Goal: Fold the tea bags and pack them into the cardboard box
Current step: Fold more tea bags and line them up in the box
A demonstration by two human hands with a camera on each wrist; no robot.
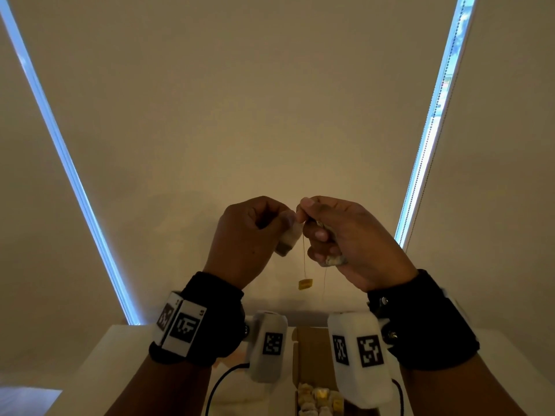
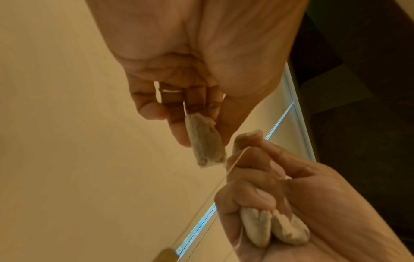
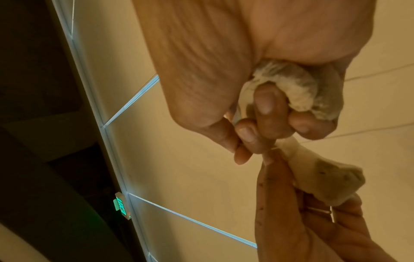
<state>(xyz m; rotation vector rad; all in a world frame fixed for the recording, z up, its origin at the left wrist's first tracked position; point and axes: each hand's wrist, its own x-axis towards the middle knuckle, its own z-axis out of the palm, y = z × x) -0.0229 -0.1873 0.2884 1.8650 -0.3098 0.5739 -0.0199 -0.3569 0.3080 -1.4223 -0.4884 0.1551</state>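
One tea bag (image 1: 289, 239) hangs pinched in the left hand (image 1: 244, 235), raised above the cardboard box (image 1: 312, 352) on the table (image 1: 114, 355). Right hand (image 1: 351, 235) pinches its string (image 1: 304, 256) while clutching spare bags (image 2: 273, 228). Best wind the string snugly, keeping it taut, before packing.

Tea bag (image 2: 206, 141): matt fibrous paper. Cardboard box (image 1: 312, 352): matt brown card. Wristbands (image 1: 210, 319): black cloth.
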